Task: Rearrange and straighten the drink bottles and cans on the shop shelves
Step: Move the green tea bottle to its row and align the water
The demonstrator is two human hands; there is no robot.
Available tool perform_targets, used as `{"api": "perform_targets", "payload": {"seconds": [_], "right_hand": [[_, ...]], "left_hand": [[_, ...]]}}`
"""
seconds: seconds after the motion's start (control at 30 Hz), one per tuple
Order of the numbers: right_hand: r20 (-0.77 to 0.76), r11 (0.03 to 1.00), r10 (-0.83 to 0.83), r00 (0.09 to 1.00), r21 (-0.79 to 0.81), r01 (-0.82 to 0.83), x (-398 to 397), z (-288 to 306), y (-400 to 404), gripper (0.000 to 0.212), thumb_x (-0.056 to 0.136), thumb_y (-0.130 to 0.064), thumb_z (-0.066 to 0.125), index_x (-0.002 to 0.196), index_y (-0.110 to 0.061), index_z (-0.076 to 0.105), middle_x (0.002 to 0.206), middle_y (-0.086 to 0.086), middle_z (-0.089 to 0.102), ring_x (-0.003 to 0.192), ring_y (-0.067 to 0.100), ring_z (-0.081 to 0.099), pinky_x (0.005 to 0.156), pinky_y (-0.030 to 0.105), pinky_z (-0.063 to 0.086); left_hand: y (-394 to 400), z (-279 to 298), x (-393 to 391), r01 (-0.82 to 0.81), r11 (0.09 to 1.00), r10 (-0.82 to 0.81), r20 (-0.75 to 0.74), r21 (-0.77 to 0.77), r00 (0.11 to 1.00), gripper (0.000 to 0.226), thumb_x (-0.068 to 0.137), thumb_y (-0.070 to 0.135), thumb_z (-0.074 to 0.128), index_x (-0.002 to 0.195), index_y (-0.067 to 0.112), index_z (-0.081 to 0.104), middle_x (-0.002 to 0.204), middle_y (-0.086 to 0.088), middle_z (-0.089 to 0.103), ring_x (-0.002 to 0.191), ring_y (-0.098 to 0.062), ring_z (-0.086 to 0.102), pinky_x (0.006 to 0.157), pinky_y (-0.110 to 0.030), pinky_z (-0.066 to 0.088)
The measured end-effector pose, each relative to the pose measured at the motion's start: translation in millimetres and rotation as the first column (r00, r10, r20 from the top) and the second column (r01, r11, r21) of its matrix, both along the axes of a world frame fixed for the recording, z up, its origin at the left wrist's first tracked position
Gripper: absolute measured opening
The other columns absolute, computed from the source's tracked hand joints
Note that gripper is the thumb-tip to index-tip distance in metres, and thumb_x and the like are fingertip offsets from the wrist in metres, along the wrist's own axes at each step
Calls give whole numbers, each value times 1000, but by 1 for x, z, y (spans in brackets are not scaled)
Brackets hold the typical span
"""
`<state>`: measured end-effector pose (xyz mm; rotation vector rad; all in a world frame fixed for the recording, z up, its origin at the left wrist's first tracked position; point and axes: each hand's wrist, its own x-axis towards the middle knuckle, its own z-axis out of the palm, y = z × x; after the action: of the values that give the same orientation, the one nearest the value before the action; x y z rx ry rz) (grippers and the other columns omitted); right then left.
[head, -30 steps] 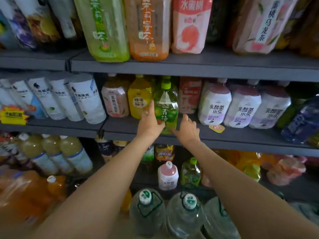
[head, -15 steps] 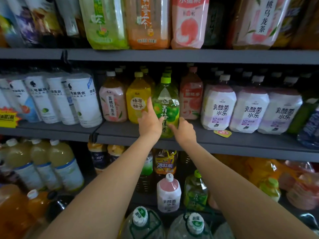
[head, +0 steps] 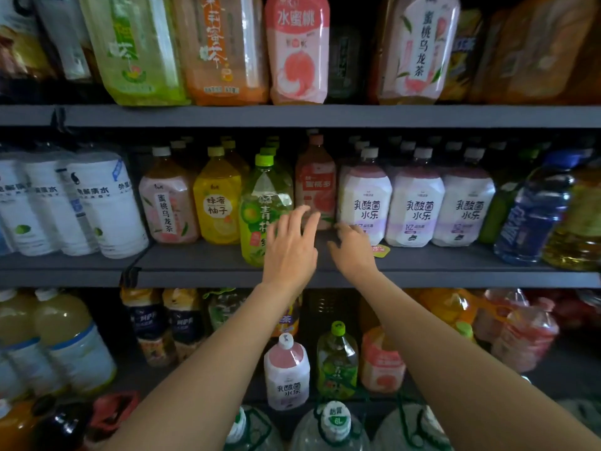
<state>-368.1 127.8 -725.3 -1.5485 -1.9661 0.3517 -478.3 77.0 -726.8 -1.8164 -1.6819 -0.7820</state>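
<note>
Both hands at the green plum-tea bottle on the middle shelf

Clear plastic bottle with lime-green cap and green fruit label (head: 261, 206) stands upright on the dark grey metal middle shelf (head: 201, 255), pulled forward of its row, near the front edge. More green-capped bottles queue behind it. Left hand (head: 291, 245) in front of the bottle's lower right side, fingers spread and fairly straight, not wrapped round anything; whether it touches the bottle cannot be told. Right hand (head: 353, 247) just right of it above the bare shelf, fingers loosely bent and apart, holding nothing, fingertips near the base of the first white-and-lilac labelled bottle (head: 364, 203).

Left of the green bottle: yellow bottle with yellow cap (head: 218, 200), then pink-labelled tea bottle with white cap (head: 167, 206), both set further back. Right and behind: red-pink labelled bottle (head: 315, 183), partly hidden by the left hand. Two more white-and-lilac bottles (head: 418, 203) (head: 466, 203) follow in a row. Small pink price tag (head: 380, 250) lies on the shelf by the right hand. Far left: white-wrapped water bottles (head: 107, 203), leaning. Far right: dark blue bottle (head: 533, 209), tilted.

Upper shelf: large green (head: 136, 50), orange (head: 221, 50) and pink (head: 297, 50) labelled bottles. Below: a small white-and-pink bottle (head: 286, 372) and big clear water jugs (head: 331, 428)
</note>
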Motion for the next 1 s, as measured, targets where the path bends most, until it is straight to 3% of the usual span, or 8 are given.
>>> {"api": "perform_targets", "payload": {"seconds": [0.27,0.37,0.43,0.5,0.6,0.7,0.8,1.0], "right_hand": [[90,975,-213,973,-40,217,64,-21,-2,54,94,-22,50,143,-22,28,154,13,8,137,34,24,105,48,30],[165,971,-232,959,-21,239,76,-26,-1,65,94,-21,47,148,-23,11,154,14,7,130,34,36,104,46,31],[256,976,-209,944,-8,218,81,-28,0,72,94,-23,47,149,-18,0,154,14,7,133,31,33,108,45,26],[300,985,-163,940,-2,171,86,-29,1,76,93,-23,48,149,-14,-3,154,15,7,139,29,24,112,44,22],[147,983,-179,973,77,170,99,-23,3,69,91,-17,50,147,-10,10,150,12,20,135,28,30,110,42,25],[23,906,-390,921,188,379,137,-13,8,63,89,-20,54,142,-10,22,142,11,31,127,30,35,104,44,30],[-51,825,-546,836,143,547,188,-6,14,76,88,-27,60,146,-7,15,151,14,19,136,33,25,107,45,27],[-194,825,-545,815,49,563,249,4,50,93,87,-24,64,148,-3,-3,157,12,2,145,26,9,115,38,17]], "left_hand": [[14,-20,45,56,992,-65,-76,-109,995,71,50,15,78,119,11,61,124,-5,61,106,-25,61,83,-37,50],[15,-19,59,54,972,-76,-90,-229,993,79,78,19,62,147,17,23,146,-2,39,119,-18,52,107,-39,29],[19,-22,66,73,943,-92,-41,-324,995,77,91,18,45,149,20,-5,152,0,25,121,-16,49,114,-38,9],[20,-20,74,96,945,-101,2,-311,995,77,92,17,42,148,21,-10,152,0,26,119,-15,51,115,-37,7],[30,-19,88,160,949,-147,68,-271,987,77,92,17,44,149,20,-8,152,0,26,120,-15,51,114,-36,9],[44,-20,118,225,939,-204,106,-259,973,77,91,15,45,149,19,-6,151,1,28,128,-15,43,113,-38,13],[60,-17,163,279,920,-270,72,-276,960,78,91,11,43,149,23,-9,153,-1,25,125,-19,46,113,-41,14],[85,-16,236,383,863,-354,148,-329,924,85,89,3,43,147,24,-16,154,-2,24,128,-22,44,113,-42,15]]}}
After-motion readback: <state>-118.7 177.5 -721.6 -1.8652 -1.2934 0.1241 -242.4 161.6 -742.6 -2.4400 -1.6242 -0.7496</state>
